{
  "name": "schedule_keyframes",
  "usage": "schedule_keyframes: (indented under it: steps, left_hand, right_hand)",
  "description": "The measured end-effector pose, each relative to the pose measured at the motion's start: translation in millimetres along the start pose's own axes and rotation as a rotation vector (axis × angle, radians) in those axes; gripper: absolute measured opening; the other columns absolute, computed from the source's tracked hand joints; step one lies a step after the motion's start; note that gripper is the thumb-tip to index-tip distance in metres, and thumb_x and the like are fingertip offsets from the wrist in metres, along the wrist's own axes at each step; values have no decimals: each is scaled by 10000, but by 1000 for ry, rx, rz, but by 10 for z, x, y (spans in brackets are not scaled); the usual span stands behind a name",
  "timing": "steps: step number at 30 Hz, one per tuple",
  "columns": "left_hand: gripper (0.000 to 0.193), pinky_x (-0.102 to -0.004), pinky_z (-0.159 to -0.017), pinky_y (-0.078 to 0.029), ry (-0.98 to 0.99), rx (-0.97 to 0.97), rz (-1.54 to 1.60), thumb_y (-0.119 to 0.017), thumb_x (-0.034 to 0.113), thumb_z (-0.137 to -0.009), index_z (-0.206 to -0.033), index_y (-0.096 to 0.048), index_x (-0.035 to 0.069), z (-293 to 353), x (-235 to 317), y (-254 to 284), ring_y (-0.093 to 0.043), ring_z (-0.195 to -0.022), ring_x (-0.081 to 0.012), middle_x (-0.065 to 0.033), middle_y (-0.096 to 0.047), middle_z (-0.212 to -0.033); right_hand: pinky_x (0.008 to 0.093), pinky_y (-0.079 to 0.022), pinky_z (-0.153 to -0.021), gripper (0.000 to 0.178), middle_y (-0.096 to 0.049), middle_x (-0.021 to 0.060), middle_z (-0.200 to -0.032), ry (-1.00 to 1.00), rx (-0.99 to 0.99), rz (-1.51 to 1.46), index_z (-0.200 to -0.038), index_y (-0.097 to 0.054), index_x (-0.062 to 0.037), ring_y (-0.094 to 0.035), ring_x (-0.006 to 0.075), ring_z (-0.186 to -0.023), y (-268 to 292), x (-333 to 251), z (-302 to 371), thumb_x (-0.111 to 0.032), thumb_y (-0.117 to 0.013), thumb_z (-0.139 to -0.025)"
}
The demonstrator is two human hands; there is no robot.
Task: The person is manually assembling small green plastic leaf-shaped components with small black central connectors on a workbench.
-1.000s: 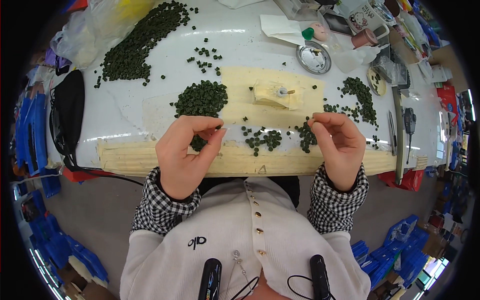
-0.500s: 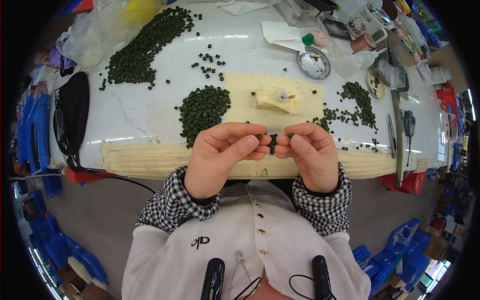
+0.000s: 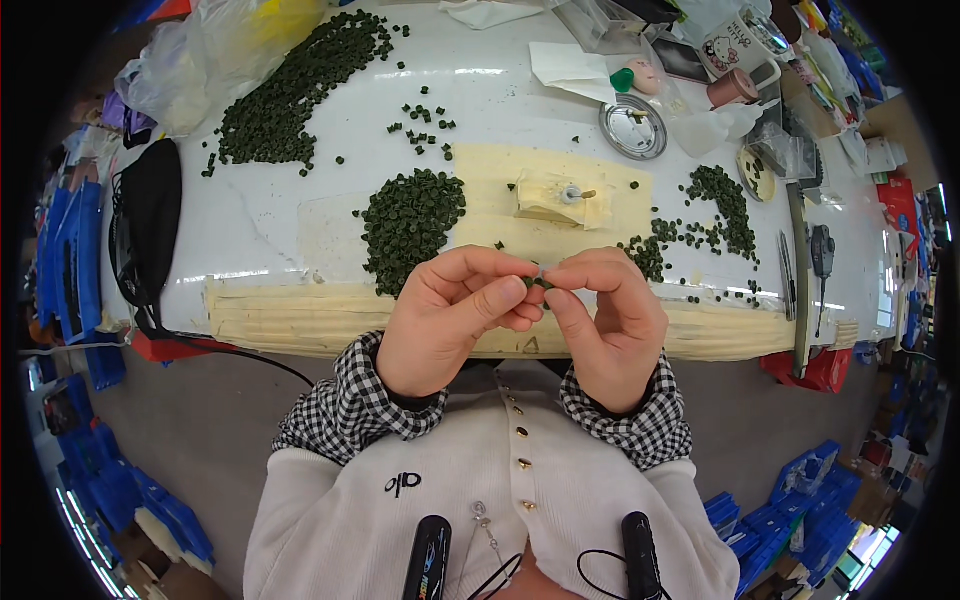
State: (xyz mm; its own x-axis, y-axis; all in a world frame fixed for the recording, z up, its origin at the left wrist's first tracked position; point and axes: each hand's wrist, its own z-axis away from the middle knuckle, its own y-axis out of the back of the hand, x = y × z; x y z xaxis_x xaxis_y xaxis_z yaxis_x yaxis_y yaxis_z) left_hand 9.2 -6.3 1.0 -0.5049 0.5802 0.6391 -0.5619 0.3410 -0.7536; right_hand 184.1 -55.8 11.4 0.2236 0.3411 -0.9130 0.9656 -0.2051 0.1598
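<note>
Left hand (image 3: pixel 455 320): raised in front of the chest, fingers curled, thumb and forefinger pinched shut on a small dark green round piece (image 3: pixel 538 283). Right hand (image 3: pixel 610 325): close against the left, fingertips meeting it, also pinched on the same small piece; most of the piece is hidden between the fingertips, and whether there is one piece or two cannot be told. Both hands are held above the near edge of the white tabletop (image 3: pixel 500 90), not resting on it. Checked black-and-white cuffs over a cream buttoned top.

Tabletop contents:
- Dense heap of dark green round pieces (image 3: pixel 410 220), just beyond the left hand, lying partly on a pale yellow rectangular sheet (image 3: pixel 500 195).
- Small cream block with a metal pin (image 3: pixel 560 197), on the middle of that sheet.
- Long band of dark green pieces (image 3: pixel 290 95), far left, running diagonally toward a clear plastic bag (image 3: pixel 200 60).
- Looser scatter of green pieces (image 3: pixel 715 205), right of the sheet, beyond the right hand.
- Round metal lid (image 3: pixel 633 127), far side, beside a folded white paper (image 3: pixel 570 65).
- Black cloth pouch (image 3: pixel 150 225), at the left edge, with a black cable trailing off it.
- Pale yellow ribbed strip (image 3: pixel 300 315), along the near edge.
</note>
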Motion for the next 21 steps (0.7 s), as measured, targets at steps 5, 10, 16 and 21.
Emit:
schedule_keyframes:
  steps: [5, 10, 16, 21]
  left_hand:
    - [189, -273, -816, -557, -71, 59, -121, -627, -5, -897, -1086, -624, -18, 4, -24, -39, -663, -914, -147, -114, -682, -1019]
    - [189, -261, -804, -555, -104, 88, -217, -658, -32, -863, -1052, -643, -28, 12, -30, -36, -673, -884, -143, -115, -694, -988]
    - [171, -251, -787, -556, -114, 112, -291, -675, -36, -848, -1019, -663, -36, 20, -8, -64, -679, -863, -142, -122, -704, -946]
    - [167, -251, -787, -558, -123, 116, -313, -675, -43, -846, -1012, -664, -41, 15, -11, -70, -680, -868, -146, -125, -704, -945]
  right_hand:
    - [279, -496, -728, 153, -654, 99, -917, 11, 29, 41, -921, -645, 21, -619, 200, -826, -20, 2, 4, 69, -685, -782]
    - [276, -497, -710, 152, -652, 104, -905, 11, 32, 37, -915, -645, 24, -617, 196, -808, -38, -5, 0, 71, -691, -778]
    - [270, -491, -713, 145, -650, 101, -897, -26, 46, -12, -910, -645, 25, -614, 185, -812, -55, 12, 17, 74, -690, -781]
    - [266, -483, -730, 141, -650, 99, -899, -90, 63, -100, -913, -648, 23, -609, 176, -825, -73, 47, 47, 74, -685, -786]
